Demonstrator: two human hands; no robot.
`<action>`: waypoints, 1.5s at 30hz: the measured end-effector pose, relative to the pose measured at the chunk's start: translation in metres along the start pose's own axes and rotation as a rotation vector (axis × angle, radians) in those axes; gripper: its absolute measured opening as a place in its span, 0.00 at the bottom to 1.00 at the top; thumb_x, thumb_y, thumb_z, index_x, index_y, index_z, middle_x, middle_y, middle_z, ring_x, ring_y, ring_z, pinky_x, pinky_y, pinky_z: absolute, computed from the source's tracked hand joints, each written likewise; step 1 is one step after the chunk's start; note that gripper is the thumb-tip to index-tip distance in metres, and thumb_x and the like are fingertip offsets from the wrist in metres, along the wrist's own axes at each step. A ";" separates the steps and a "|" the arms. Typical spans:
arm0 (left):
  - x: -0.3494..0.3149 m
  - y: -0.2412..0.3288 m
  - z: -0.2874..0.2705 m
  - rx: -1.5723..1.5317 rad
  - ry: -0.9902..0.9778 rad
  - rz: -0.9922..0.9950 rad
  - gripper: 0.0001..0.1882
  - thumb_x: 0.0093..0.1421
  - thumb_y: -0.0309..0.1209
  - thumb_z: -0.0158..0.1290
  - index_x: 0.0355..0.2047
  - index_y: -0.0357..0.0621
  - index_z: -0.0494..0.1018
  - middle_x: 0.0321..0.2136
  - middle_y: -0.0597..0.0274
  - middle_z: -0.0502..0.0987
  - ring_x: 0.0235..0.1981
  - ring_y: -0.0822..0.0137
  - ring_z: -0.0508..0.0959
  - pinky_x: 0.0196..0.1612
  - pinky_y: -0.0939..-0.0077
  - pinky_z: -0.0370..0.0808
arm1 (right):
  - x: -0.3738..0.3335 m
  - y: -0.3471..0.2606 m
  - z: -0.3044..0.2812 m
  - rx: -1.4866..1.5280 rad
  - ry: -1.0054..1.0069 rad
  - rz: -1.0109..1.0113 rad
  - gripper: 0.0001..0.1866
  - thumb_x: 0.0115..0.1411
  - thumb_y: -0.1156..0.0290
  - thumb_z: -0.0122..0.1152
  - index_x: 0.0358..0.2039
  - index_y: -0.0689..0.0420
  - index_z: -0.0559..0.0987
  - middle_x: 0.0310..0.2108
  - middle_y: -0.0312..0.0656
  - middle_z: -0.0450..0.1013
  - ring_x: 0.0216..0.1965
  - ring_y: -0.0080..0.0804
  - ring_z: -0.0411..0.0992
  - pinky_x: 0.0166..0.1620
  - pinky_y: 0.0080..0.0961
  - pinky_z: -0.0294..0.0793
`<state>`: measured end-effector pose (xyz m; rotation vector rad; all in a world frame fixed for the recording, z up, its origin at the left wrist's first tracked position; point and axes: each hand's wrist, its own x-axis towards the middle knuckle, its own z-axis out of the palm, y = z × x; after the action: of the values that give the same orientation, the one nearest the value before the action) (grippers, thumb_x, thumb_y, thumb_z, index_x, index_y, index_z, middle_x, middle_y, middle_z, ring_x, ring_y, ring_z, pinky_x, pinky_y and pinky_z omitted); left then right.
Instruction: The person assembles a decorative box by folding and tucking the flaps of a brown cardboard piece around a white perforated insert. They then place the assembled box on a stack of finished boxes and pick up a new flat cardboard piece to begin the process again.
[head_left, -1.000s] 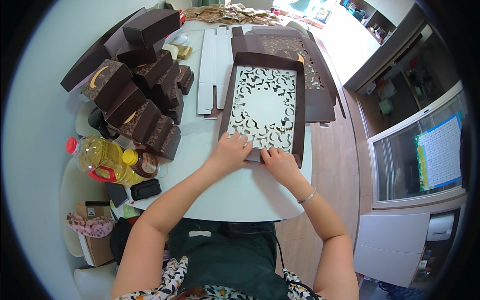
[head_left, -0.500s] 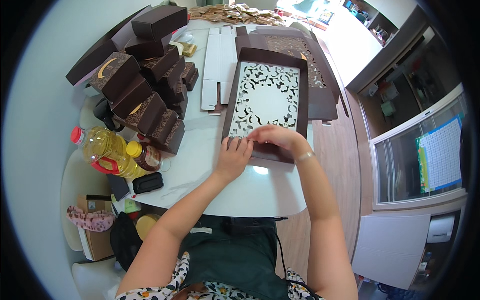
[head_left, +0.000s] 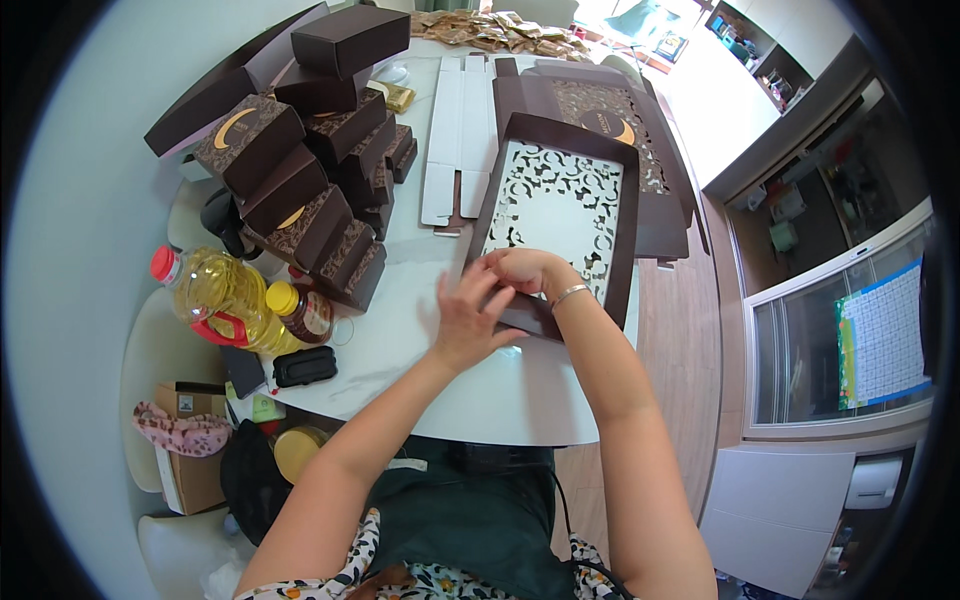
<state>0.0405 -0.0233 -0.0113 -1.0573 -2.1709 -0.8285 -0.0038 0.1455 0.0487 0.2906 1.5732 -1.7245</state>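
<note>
Both hands at table centre, working near end of brown box tray w/ white cutout panel. L hand fingers spread, pressing near-left corner flap. R hand curled, pinching same end wall; bracelet on wrist. Tray lies flat, long axis toward 12. Stack of finished brown boxes at 10: many done. Flat blanks at 12 unfolded. Judgement: this tray's near end half-formed, more left. Oil bottle at 9.

The right hand and left hand cover the near edge of the brown tray. Fingertip contact there cannot be resolved. The packets at the far end of the counter are too small to identify.
</note>
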 end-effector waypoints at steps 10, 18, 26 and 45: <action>0.032 -0.036 -0.033 -0.537 -0.257 -0.389 0.65 0.24 0.42 0.78 0.66 0.53 0.58 0.63 0.46 0.62 0.60 0.50 0.69 0.60 0.60 0.70 | 0.011 -0.006 0.009 0.200 0.039 -0.213 0.03 0.66 0.73 0.52 0.36 0.57 0.75 0.36 0.36 0.73 0.36 0.24 0.70 0.40 0.25 0.73; 0.011 -0.073 0.019 -1.254 0.196 -0.662 0.41 0.57 0.48 0.63 0.63 0.42 0.58 0.55 0.55 0.69 0.54 0.65 0.70 0.56 0.72 0.68 | 0.048 0.005 0.003 0.222 0.181 -0.355 0.04 0.66 0.73 0.52 0.33 0.57 0.74 0.32 0.36 0.72 0.34 0.25 0.69 0.40 0.26 0.73; 0.021 -0.053 0.041 -1.044 0.415 -1.036 0.11 0.57 0.30 0.60 0.39 0.39 0.75 0.38 0.60 0.78 0.40 0.70 0.75 0.46 0.75 0.72 | 0.042 0.014 0.019 0.331 0.271 -0.304 0.06 0.67 0.71 0.52 0.35 0.58 0.75 0.34 0.38 0.73 0.36 0.26 0.71 0.41 0.27 0.74; 0.032 -0.047 0.032 -1.214 0.400 -1.104 0.17 0.57 0.15 0.44 0.43 0.36 0.77 0.40 0.59 0.78 0.41 0.70 0.76 0.47 0.77 0.72 | 0.076 0.044 0.033 -0.369 0.718 -0.455 0.13 0.62 0.68 0.53 0.36 0.65 0.80 0.30 0.47 0.78 0.32 0.37 0.75 0.39 0.32 0.73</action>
<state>-0.0226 -0.0078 -0.0217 0.1077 -1.6497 -2.7369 -0.0158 0.0884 -0.0252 0.4153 2.6071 -1.6953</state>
